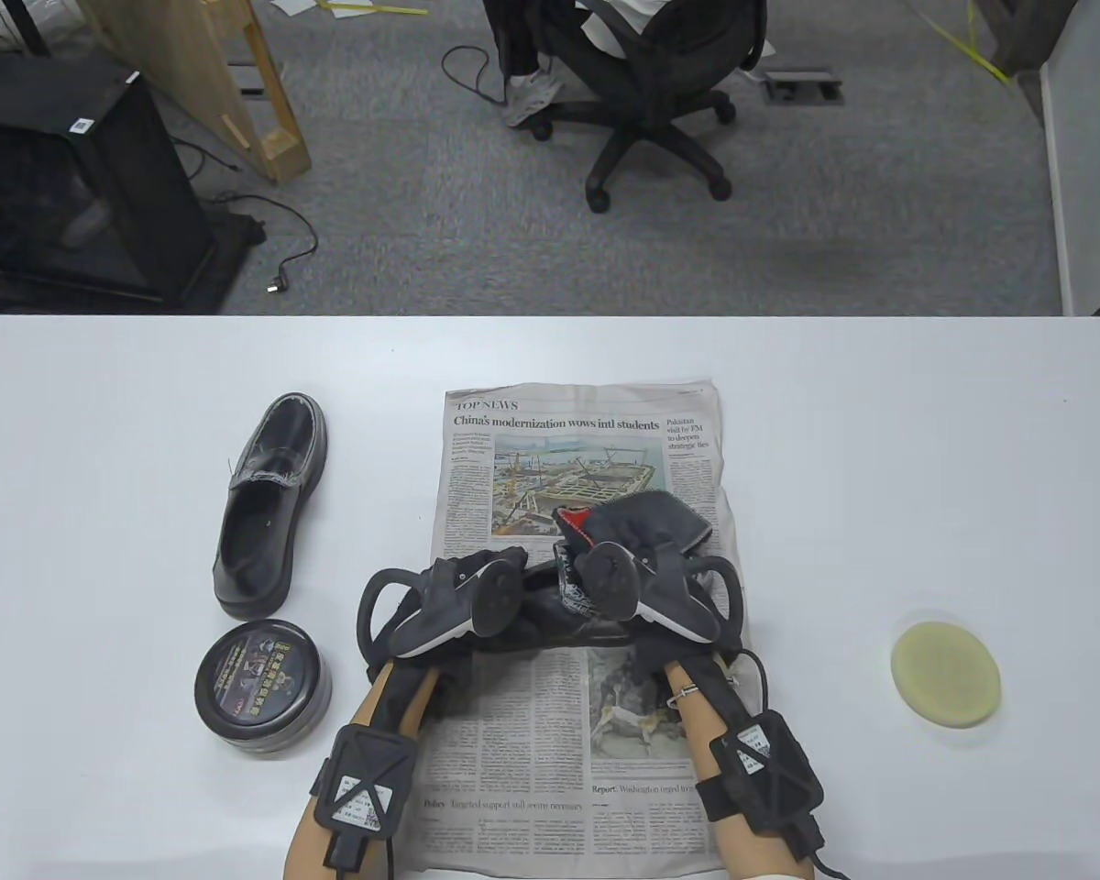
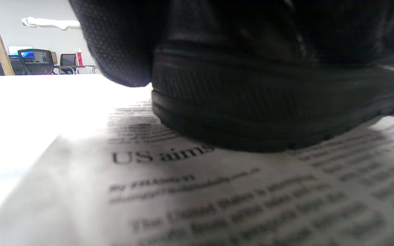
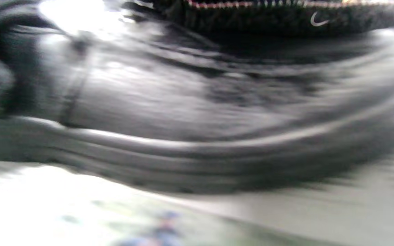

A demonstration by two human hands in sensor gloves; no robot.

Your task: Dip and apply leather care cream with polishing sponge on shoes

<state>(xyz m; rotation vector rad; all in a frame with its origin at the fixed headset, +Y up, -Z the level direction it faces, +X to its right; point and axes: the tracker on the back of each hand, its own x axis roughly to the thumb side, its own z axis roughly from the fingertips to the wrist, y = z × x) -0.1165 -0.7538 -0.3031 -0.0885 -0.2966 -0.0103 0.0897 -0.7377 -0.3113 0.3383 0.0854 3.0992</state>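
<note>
A black leather shoe [image 1: 564,631] lies crosswise on the newspaper [image 1: 513,733], mostly under both hands. My left hand [image 1: 477,596] grips its left end; in the left wrist view a gloved finger [image 2: 121,44] lies against the shoe's heel [image 2: 268,102]. My right hand [image 1: 619,573] is over the shoe's right part and holds a dark cloth [image 1: 651,518] with red lining against it; the tracker hides its fingers. The right wrist view shows the shoe's side [image 3: 183,112], blurred, under the cloth's edge [image 3: 286,17]. The second black shoe [image 1: 270,504], the closed cream tin [image 1: 264,686] and the yellow sponge [image 1: 946,675] lie untouched.
The second shoe and the tin sit left of the newspaper, the sponge far right on the white table [image 1: 880,458]. Beyond the table's far edge are an office chair [image 1: 642,82], a black cabinet [image 1: 73,183] and a wooden frame [image 1: 266,92].
</note>
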